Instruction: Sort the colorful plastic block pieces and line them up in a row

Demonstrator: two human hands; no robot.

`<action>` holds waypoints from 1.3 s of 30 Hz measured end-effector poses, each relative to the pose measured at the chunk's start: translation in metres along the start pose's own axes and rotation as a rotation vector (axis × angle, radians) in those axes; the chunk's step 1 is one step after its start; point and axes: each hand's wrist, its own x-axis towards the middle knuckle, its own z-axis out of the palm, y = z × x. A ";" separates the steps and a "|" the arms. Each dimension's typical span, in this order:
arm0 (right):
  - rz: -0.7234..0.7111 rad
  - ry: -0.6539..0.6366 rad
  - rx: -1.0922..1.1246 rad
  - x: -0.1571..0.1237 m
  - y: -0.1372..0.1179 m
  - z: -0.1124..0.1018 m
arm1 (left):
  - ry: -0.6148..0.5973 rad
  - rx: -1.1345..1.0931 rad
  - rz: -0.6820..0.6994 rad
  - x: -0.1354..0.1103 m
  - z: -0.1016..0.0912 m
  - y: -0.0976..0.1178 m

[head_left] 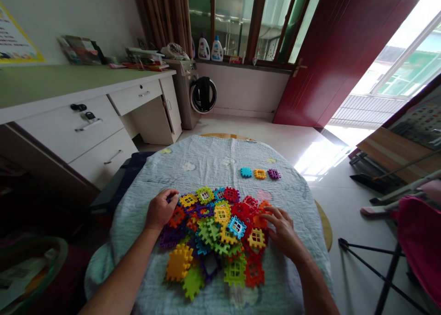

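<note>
A heap of colourful plastic interlocking blocks (222, 214), square with notched edges and many with window-like grids, lies on the cloth-covered table. My left hand (162, 209) rests at the heap's left edge, fingers curled in, beside an orange block (177, 217); nothing shows in it. At the right edge, my right hand (283, 227) has its fingers apart, with the tips over orange-red blocks (260, 221). Whether it grips one I cannot tell for certain. Beyond the heap, a blue block (245, 172), a yellow block (260, 174) and a purple block (274, 173) lie in a row, apart.
The round table wears a pale blue cloth (213, 161). A white desk with drawers (79, 126) stands at the left, a washing machine (186, 92) at the back. To the right are a red door (344, 53), black stand legs (372, 264) and a pink seat (418, 241).
</note>
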 end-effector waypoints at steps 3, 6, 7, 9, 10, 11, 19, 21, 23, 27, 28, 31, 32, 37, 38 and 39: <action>-0.003 0.061 0.039 0.000 -0.004 -0.002 | -0.005 -0.006 0.004 0.000 0.000 0.000; -0.065 0.132 0.229 -0.001 -0.004 -0.011 | -0.007 -0.009 0.012 0.000 0.000 0.000; -0.052 0.156 0.301 -0.002 -0.002 -0.014 | -0.007 -0.009 0.013 0.000 -0.001 0.001; 0.055 0.206 0.421 -0.003 0.003 -0.017 | -0.009 -0.008 0.010 0.000 -0.001 0.001; 0.129 0.231 0.468 -0.003 0.006 -0.017 | -0.010 -0.008 0.008 0.000 -0.001 0.002; 0.202 0.253 0.508 -0.002 0.009 -0.015 | -0.012 -0.007 0.006 0.000 -0.001 0.002; 0.233 0.442 0.170 0.008 0.023 0.013 | 0.000 -0.001 0.006 0.000 -0.001 0.001; 0.154 0.430 0.063 0.009 0.024 0.016 | 0.003 -0.004 0.011 0.000 0.000 0.001; 0.115 0.357 0.002 0.010 0.023 0.016 | 0.009 -0.009 0.015 0.000 0.000 0.001; 0.136 0.246 -0.046 0.012 0.021 0.014 | 0.021 -0.016 0.018 0.000 0.000 0.002; 0.136 0.243 -0.053 0.014 0.020 0.013 | 0.019 -0.016 0.017 0.000 0.000 0.002; 0.130 0.275 -0.072 0.020 0.019 0.009 | 0.011 -0.015 0.018 0.000 0.000 0.002; 0.137 0.288 -0.082 0.023 0.018 0.008 | 0.009 -0.014 0.020 0.000 0.000 0.002; 0.228 0.224 -0.185 0.033 0.009 0.007 | 0.009 -0.020 0.018 0.000 0.000 0.002; 0.242 0.206 -0.200 0.034 0.008 0.007 | 0.009 -0.022 0.019 0.000 0.000 0.001; 0.250 0.196 -0.210 0.035 0.006 0.008 | 0.007 -0.024 0.021 0.000 0.000 0.001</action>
